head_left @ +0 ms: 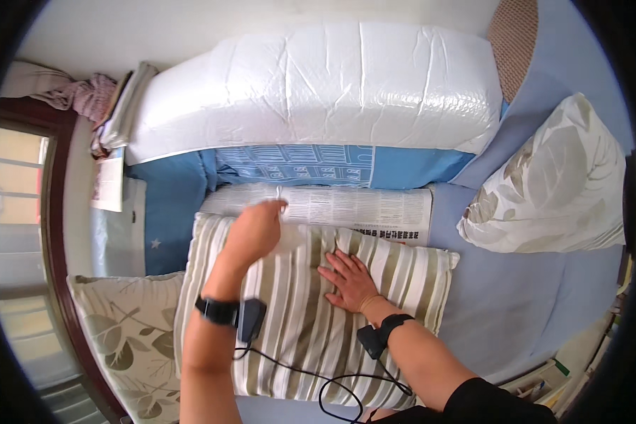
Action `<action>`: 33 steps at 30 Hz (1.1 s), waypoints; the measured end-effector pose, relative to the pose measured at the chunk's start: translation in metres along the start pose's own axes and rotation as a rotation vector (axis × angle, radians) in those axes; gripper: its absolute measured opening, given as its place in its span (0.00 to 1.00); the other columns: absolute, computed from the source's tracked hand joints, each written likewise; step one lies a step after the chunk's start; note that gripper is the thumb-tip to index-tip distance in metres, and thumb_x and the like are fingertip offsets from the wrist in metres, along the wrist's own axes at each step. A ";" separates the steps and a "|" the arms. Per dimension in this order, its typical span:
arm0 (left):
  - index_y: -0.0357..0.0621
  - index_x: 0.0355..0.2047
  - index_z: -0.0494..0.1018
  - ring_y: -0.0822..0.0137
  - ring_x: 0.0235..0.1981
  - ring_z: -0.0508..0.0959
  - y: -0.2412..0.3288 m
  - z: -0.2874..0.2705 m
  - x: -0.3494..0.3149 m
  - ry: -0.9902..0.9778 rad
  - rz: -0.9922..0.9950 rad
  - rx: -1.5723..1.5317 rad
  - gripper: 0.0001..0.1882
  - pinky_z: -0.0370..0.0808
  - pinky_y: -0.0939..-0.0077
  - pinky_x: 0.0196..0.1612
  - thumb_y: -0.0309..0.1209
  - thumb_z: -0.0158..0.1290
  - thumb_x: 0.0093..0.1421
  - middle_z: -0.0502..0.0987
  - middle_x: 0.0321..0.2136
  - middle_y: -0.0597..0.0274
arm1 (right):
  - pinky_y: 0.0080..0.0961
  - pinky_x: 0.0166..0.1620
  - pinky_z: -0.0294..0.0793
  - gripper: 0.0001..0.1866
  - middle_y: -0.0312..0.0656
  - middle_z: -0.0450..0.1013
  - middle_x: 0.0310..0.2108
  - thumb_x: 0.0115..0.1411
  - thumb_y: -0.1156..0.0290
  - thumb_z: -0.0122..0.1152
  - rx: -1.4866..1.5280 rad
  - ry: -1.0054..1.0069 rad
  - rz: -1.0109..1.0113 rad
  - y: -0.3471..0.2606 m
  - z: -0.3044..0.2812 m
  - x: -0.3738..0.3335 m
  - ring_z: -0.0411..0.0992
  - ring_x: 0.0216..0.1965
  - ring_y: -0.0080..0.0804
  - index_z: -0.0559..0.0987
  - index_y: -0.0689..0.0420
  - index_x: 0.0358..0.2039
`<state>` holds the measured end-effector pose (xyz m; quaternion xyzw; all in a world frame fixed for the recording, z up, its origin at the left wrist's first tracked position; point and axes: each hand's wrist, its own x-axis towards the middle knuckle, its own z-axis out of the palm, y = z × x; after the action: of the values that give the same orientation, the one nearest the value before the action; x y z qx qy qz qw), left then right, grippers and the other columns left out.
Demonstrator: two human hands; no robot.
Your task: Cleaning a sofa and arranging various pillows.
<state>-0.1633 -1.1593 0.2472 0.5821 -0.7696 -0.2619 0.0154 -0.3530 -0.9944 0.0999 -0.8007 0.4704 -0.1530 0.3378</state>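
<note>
A cushion [283,339] with beige, white and brown stripes lies in front of me on the bed. My left hand [253,230] is closed above its far edge, around what looks like a translucent white spray bottle [288,240]. Motion blurs the bottle, and my fingers hide part of it; a small white tip shows above them. Flat on the stripes rests my right hand [350,281], fingers spread and nothing held. Beyond the cushion are printed newspaper sheets [318,205], partly covered by it.
A long plastic-wrapped white bundle [325,85] lies across the back over blue fabric [417,168]. Leaf-patterned pillows are at left [131,339] and right [555,184]. A window [14,247] stands at far left. Black cables [325,381] run from my wrist devices across the cushion.
</note>
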 end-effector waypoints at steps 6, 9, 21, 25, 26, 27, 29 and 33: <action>0.37 0.33 0.76 0.53 0.28 0.77 0.020 -0.041 -0.153 -0.136 -0.394 -0.275 0.14 0.73 0.66 0.34 0.35 0.50 0.55 0.77 0.26 0.47 | 0.38 0.66 0.37 0.32 0.36 0.42 0.66 0.59 0.48 0.45 -0.025 -0.126 0.116 -0.016 -0.046 -0.004 0.37 0.67 0.35 0.55 0.40 0.62; 0.37 0.32 0.76 0.59 0.24 0.78 -0.011 -0.023 -0.238 -0.030 -0.644 -0.363 0.16 0.73 0.68 0.30 0.38 0.52 0.54 0.77 0.22 0.51 | 0.36 0.65 0.41 0.30 0.36 0.46 0.65 0.59 0.49 0.46 0.002 -0.137 0.083 -0.038 -0.067 -0.009 0.41 0.66 0.35 0.58 0.42 0.61; 0.30 0.28 0.70 0.55 0.27 0.76 -0.069 0.098 -0.421 0.869 -1.234 -0.358 0.22 0.72 0.64 0.34 0.42 0.58 0.50 0.75 0.25 0.46 | 0.36 0.62 0.53 0.45 0.62 0.51 0.60 0.51 0.53 0.62 0.227 0.008 0.858 -0.005 -0.071 -0.311 0.51 0.61 0.54 0.52 0.69 0.60; 0.27 0.38 0.71 0.61 0.31 0.75 -0.085 0.125 -0.435 0.675 -1.275 -0.945 0.32 0.71 0.67 0.34 0.53 0.51 0.56 0.76 0.33 0.48 | 0.32 0.58 0.59 0.48 0.56 0.56 0.58 0.51 0.40 0.56 0.667 -0.628 1.051 -0.006 -0.035 -0.365 0.56 0.59 0.47 0.57 0.68 0.58; 0.27 0.38 0.71 0.61 0.31 0.75 -0.089 0.127 -0.442 0.686 -1.277 -0.943 0.32 0.71 0.67 0.34 0.53 0.51 0.56 0.76 0.33 0.48 | 0.31 0.54 0.63 0.42 0.52 0.62 0.53 0.52 0.43 0.57 0.692 -0.638 1.050 -0.040 -0.043 -0.351 0.61 0.54 0.44 0.62 0.66 0.55; 0.27 0.38 0.71 0.62 0.32 0.75 -0.099 0.132 -0.451 0.703 -1.255 -0.972 0.33 0.71 0.67 0.34 0.53 0.49 0.57 0.76 0.33 0.48 | 0.30 0.50 0.67 0.37 0.49 0.68 0.49 0.52 0.45 0.58 0.718 -0.647 1.049 -0.059 -0.048 -0.344 0.67 0.49 0.41 0.67 0.65 0.52; 0.27 0.39 0.72 0.63 0.32 0.76 -0.091 0.128 -0.434 0.697 -1.196 -1.019 0.33 0.71 0.67 0.34 0.54 0.47 0.58 0.76 0.33 0.48 | 0.30 0.46 0.69 0.31 0.45 0.71 0.42 0.53 0.48 0.58 0.675 -0.587 1.016 -0.020 -0.006 -0.356 0.69 0.43 0.38 0.72 0.63 0.46; 0.27 0.30 0.74 0.63 0.27 0.76 -0.074 0.105 -0.424 0.659 -1.079 -0.678 0.28 0.70 0.65 0.32 0.49 0.46 0.59 0.77 0.24 0.51 | 0.25 0.35 0.71 0.16 0.39 0.74 0.30 0.58 0.57 0.57 0.591 -0.486 0.879 0.011 0.011 -0.359 0.71 0.33 0.29 0.78 0.59 0.32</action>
<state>0.0047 -0.7488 0.2445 0.8936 -0.2061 -0.2682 0.2952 -0.5370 -0.6857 0.1104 -0.4141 0.6051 0.0647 0.6769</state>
